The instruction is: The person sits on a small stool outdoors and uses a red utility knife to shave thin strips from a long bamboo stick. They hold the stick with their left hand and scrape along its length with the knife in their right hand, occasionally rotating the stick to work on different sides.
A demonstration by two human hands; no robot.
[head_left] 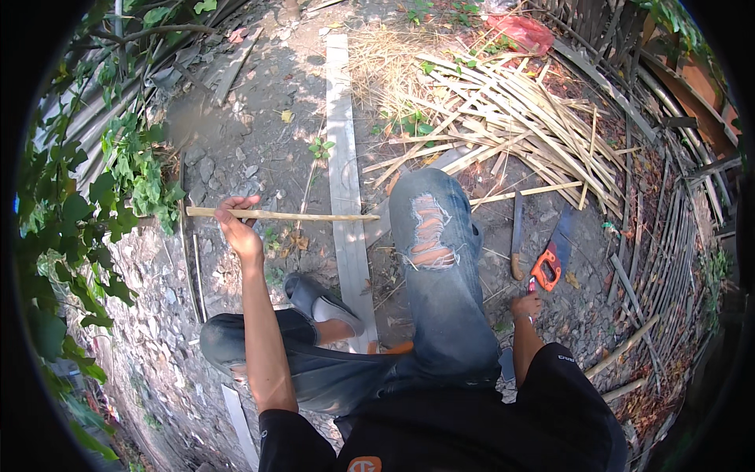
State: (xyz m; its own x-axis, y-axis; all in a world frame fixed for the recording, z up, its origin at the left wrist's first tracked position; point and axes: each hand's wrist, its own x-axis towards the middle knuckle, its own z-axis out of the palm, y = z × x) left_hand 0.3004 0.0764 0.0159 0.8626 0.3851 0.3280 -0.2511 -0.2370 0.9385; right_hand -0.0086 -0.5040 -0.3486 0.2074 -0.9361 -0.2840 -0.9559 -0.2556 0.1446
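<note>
My left hand (pixel 241 224) is closed around a split bamboo strip (pixel 314 216), near its left end. The strip lies level, its far end over a long grey plank (pixel 340 141). Low on the right, my right hand (pixel 527 305) is closed on a slim red-handled tool (pixel 532 285); its kind is not clear. Just beyond that hand lies a handsaw (pixel 548 267) with an orange and black grip. Beside it is a narrow blade with a wooden handle (pixel 517 266). My bent knee in torn jeans (pixel 440 259) stands between the hands.
A heap of bamboo strips (pixel 519 118) lies ahead to the right, with straw-like shavings (pixel 385 67) beside it. A red plastic bag (pixel 523 33) is behind. Leafy vines (pixel 63 212) hang along the left; a slatted fence (pixel 680 212) bounds the right. The ground is stony.
</note>
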